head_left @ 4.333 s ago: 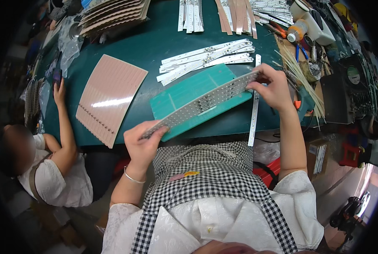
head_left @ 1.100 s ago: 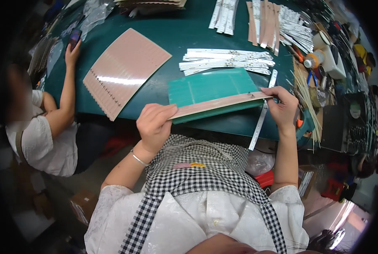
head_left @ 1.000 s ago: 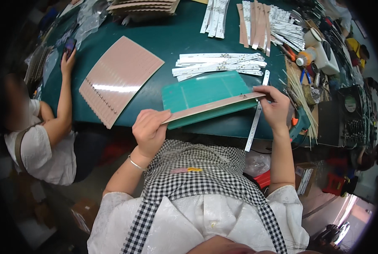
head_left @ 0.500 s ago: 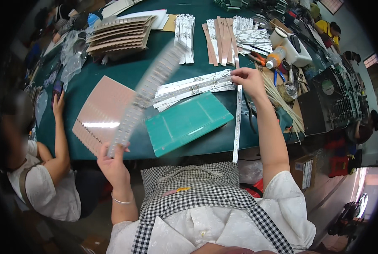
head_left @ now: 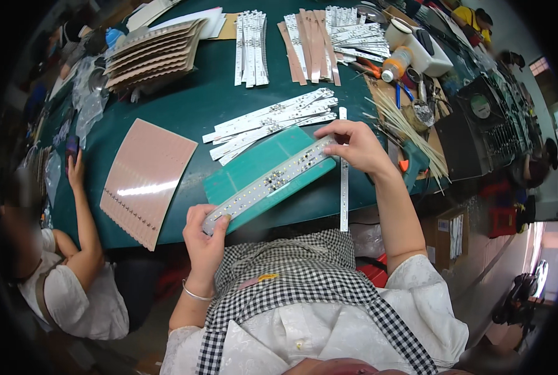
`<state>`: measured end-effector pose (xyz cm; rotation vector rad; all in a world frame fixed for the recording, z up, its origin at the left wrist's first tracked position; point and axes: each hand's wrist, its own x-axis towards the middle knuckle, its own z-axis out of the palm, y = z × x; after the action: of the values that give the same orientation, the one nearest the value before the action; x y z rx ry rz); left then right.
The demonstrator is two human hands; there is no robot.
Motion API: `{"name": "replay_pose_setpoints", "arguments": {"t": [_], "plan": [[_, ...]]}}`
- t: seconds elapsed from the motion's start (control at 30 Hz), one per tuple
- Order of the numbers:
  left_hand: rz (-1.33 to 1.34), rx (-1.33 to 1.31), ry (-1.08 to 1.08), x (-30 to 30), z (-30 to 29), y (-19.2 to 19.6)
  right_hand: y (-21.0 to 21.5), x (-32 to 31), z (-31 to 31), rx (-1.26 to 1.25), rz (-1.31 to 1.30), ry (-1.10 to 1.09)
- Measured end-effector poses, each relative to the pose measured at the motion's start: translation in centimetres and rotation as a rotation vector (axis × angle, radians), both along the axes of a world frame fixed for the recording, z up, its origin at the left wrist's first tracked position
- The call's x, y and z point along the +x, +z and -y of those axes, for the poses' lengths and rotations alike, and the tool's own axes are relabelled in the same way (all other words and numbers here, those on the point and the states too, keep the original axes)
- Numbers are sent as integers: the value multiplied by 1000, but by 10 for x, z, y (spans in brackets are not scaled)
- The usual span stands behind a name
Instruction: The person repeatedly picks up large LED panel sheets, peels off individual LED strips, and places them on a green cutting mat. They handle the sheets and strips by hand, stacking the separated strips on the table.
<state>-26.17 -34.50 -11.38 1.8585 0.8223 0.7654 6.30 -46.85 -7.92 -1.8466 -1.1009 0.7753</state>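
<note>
A white LED strip board (head_left: 272,179), dotted with small lights and dark parts, slants over a green flat box (head_left: 229,181). My left hand (head_left: 205,237) is closed on its near left end, thumb on top. Its far right end is gripped between the thumb and fingers of my right hand (head_left: 357,147). Just beyond the box lies a loose pile of white strip boards (head_left: 272,122). A single narrow white strip (head_left: 344,194) lies by my right hand, reaching the table's front edge. Left of the box rests a copper-coloured board panel (head_left: 151,162) with a jagged edge.
Stacked brown panels (head_left: 157,56) stand at the far left. Bundles of white strips (head_left: 252,50) and copper-coloured strips (head_left: 316,47) lie at the back. An orange bottle (head_left: 396,62), tools and thin pale sticks (head_left: 410,125) crowd the right. At left, another person's hand (head_left: 76,172) holds a phone.
My left hand has moved right, and the blurred board it was swinging is gone from the left. My right hand has come nearer from the pile; both hands now hold one board over the box.
</note>
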Motion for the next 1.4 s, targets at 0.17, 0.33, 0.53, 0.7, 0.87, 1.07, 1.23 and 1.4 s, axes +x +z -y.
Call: {"name": "replay_pose_setpoints", "arguments": {"t": [0.17, 0.33, 0.53, 0.7, 0.87, 1.07, 1.23, 1.4], "plan": [[-56, 40, -45, 3, -6, 8, -3, 7, 1, -21, 61, 1], [-12, -48, -25, -3, -6, 12, 3, 13, 2, -37, -29, 84], [-66, 53, -73, 2, -15, 13, -1, 13, -1, -15, 38, 92], [-26, 191, -74, -2, -8, 9, -1, 10, 2, 158, 282, 140], [38, 615, -37, 1, 0, 0, -9, -1, 15, 385, 563, 76], [73, 771, -58, 2, -4, -1, -28, -9, 20, 594, 726, 6], [119, 540, 30, -3, -3, -7, -35, -12, 24, 293, 89, -224], [476, 38, 385, -3, -10, 7, -27, 7, 13, 316, -300, -227]]}}
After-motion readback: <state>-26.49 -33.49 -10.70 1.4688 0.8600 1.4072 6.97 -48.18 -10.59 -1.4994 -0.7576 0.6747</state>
